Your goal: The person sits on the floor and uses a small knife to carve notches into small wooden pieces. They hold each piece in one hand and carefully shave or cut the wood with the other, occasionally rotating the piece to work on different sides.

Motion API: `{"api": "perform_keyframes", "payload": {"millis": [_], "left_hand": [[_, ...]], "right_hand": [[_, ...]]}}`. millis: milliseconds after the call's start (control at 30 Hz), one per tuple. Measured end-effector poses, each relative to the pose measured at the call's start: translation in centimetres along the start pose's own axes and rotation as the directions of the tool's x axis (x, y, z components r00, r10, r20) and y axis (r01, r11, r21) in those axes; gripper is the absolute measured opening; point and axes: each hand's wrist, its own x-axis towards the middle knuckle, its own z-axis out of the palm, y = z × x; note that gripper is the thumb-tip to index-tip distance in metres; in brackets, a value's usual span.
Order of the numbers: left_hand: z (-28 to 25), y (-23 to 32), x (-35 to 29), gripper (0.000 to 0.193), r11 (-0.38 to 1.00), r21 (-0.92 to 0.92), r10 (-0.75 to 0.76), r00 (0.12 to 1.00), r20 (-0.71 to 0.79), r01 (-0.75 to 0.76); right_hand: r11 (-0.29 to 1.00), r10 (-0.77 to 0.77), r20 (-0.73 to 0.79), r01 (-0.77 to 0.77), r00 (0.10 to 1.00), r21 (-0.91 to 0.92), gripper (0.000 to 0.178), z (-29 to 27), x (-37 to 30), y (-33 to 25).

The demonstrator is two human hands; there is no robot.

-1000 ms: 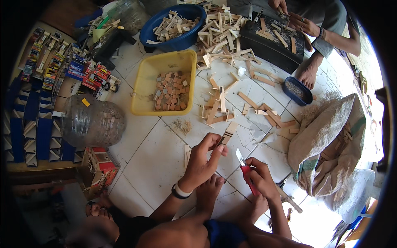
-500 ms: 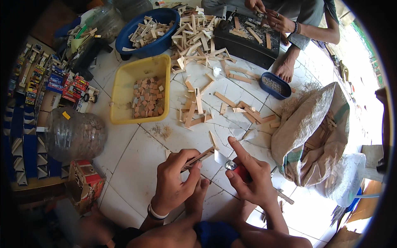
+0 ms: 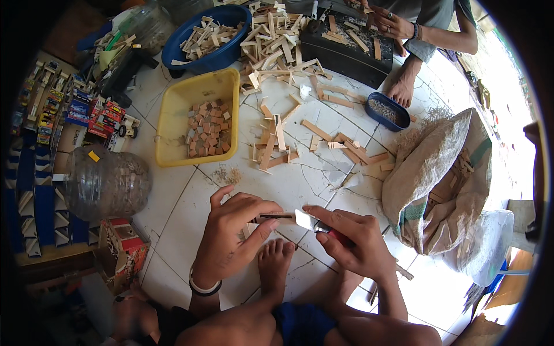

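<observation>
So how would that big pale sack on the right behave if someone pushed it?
The sack would probably crumple, since its sides are creased and sagging. The wood pieces inside might shift or spill, as its mouth gapes open.

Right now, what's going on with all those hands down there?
The person's left hand pinches a thin wooden strip. The right hand holds a red-handled knife, its blade close to the strip's end; I can't tell if they touch. Ahead sits a yellow tub with small square pieces in it, and another person's hands are up by a black box.
</observation>
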Motion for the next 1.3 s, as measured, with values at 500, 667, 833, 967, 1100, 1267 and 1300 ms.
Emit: {"api": "perform_keyframes", "payload": {"millis": [500, 667, 833, 967, 1100, 1267, 1300], "left_hand": [[0.6, -1.4, 1.0, 0.015, 0.964, -0.255, 0.064, 0.997, -0.035, -0.071], [2.5, -1.9, 0.9, 0.037, 0.969, -0.198, 0.135, 0.989, -0.063, -0.145], [3.7, -1.3, 0.1, 0.053, 0.972, -0.204, 0.133, 0.99, 0.057, -0.119], [4.8, -0.3, 0.0, 0.047, 0.605, -0.655, -0.284, 0.891, 0.354, 0.453], [4.7, 0.0, 0.2, 0.046, 0.051, -0.71, -0.27, 0.694, 0.667, 0.702], [4.6, 0.4, 0.6, 0.042, 0.101, -0.721, -0.311, 0.71, 0.631, 0.685], [4.5, 0.5, 0.7, 0.041, 0.141, -0.713, -0.316, 0.714, 0.625, 0.686]], "right_hand": [[0.921, 0.21, 0.041, -0.212, 0.977, 0.326, 0.046, 2.8, 0.1, 2.5], [0.946, 0.209, 0.001, -0.203, 0.978, 0.253, 0.025, 1.7, 0.0, 2.6], [0.898, 0.235, 0.15, -0.274, 0.96, 0.344, 0.029, 0.6, 0.1, 2.1], [0.847, 0.296, 0.009, -0.267, 0.955, 0.46, 0.032, 1.1, 0.0, 2.1], [0.874, 0.337, -0.046, -0.294, 0.94, 0.387, 0.031, 1.0, -0.8, 2.5], [0.921, 0.234, -0.036, -0.21, 0.972, 0.327, 0.027, 0.3, -1.4, 2.8], [0.9, 0.277, -0.009, -0.257, 0.961, 0.351, 0.026, 0.2, -1.4, 2.7]]}}
